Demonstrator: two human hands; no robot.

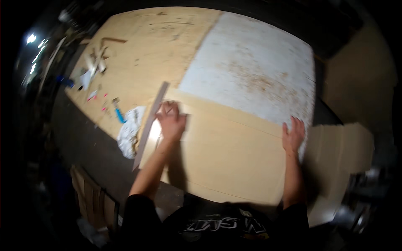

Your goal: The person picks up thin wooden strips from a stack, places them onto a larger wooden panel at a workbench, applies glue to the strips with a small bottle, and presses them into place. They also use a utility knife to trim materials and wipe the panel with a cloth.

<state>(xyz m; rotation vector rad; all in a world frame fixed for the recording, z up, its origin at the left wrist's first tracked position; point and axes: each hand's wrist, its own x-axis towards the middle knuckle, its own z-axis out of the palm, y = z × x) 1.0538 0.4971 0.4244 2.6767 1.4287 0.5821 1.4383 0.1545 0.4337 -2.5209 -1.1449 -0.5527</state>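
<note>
A pale yellow rectangular panel (226, 154) lies on the table in front of me. Along its left side runs a narrow brown-grey strip (147, 129), set at a slant. My left hand (171, 123) is palm down on the panel's left part, close beside the strip. Its fingers are bent and its thumb stands apart; I see nothing held. A bright, shiny patch (155, 130) shows between this hand and the strip. Over at the panel's right edge rests my right hand (294, 134), open, with the fingers spread and nothing in them.
Left of the strip are a crumpled white cloth or bag (132, 131) and a blue-handled tool (119, 113). Scraps (94, 65) lie farther left on the wooden tabletop (155, 46). A stained white sheet (251, 62) covers the far right. Cardboard (339, 148) stands beside the table's right edge.
</note>
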